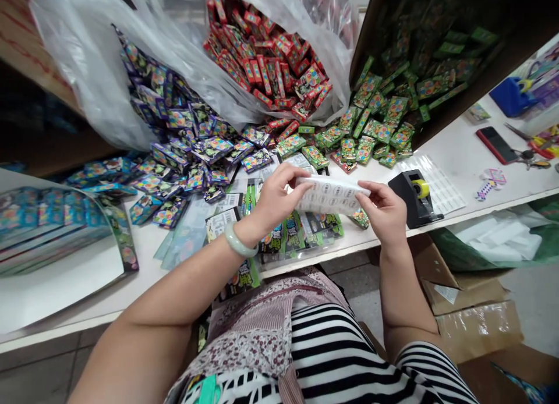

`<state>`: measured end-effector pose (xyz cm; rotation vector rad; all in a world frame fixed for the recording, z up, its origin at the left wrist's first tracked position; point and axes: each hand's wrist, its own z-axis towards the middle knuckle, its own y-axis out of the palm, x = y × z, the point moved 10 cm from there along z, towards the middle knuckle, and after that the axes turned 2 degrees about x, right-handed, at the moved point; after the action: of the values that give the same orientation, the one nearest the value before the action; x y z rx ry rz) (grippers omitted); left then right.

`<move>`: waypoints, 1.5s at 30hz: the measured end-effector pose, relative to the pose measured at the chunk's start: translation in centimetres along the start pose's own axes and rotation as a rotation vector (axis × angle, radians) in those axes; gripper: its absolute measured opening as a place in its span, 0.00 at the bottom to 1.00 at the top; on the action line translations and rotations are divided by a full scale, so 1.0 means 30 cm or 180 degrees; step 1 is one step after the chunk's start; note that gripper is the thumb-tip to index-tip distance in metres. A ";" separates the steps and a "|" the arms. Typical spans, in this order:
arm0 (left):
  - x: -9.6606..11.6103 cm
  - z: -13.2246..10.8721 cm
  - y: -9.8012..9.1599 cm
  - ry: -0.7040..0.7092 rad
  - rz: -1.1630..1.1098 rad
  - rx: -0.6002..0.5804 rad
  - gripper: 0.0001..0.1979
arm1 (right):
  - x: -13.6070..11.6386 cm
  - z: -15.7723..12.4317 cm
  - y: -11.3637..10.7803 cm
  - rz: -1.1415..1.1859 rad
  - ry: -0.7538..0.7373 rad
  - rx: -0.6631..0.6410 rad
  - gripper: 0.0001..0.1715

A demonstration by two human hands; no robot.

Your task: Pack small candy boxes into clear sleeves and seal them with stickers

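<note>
A white sticker sheet [334,195] with rows of round printed labels is stretched between my two hands above the table's front edge. My left hand [279,197], with a pale bangle at the wrist, pinches its left end. At the right end, the fingers of my right hand [384,211] are closed on the sheet. Below it lie green and black printed packets [283,236]. Beyond the hands are heaps of small purple boxes [212,149], red boxes [271,66] in a clear plastic bag, and green boxes [379,130] spilling from a dark carton.
A black tape dispenser [414,197] stands right of my right hand, on another label sheet [437,180]. Farther right are a phone [496,145], keys and scissors. An open display box [56,241] is at the left. Cardboard cartons [476,322] lie below the table at right.
</note>
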<state>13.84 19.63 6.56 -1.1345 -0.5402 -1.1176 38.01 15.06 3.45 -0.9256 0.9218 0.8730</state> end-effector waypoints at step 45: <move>-0.083 -0.124 -0.037 -0.1312 -0.1343 -0.0084 0.11 | -0.211 -0.027 0.159 0.0131 -0.0116 -0.1164 0.12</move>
<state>11.18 17.29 3.59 -1.3186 -1.1287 -1.2526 31.31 14.63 7.73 -1.2021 0.7640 1.1128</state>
